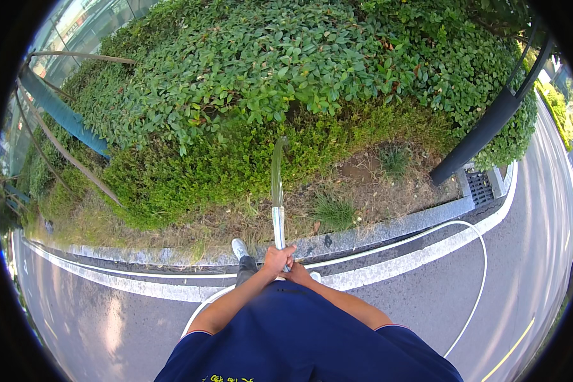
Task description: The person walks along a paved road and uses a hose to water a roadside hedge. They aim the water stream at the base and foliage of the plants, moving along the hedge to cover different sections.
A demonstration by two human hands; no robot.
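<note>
My left hand [277, 259] is closed around a pale hose [278, 224] whose end points away from me. Just below it, my right hand [297, 274] also grips the hose, close to my waist. A stream of water [277, 176] leaves the hose end and arcs onto the low yellow-green hedge [238, 162]. Behind that hedge stands a taller, broad-leaved shrub bed [267, 62]. The hose's long length [387, 246] runs along the kerb on both sides of me and loops over the road at the right.
A stone kerb [410, 217] edges the bed. A dark pole [477, 133] and a drain grate [480, 188] are at the right. At the left, wooden props [71, 155] lean by a trunk wrapped in blue-green cloth [67, 110]. Asphalt road [138, 329] lies behind me.
</note>
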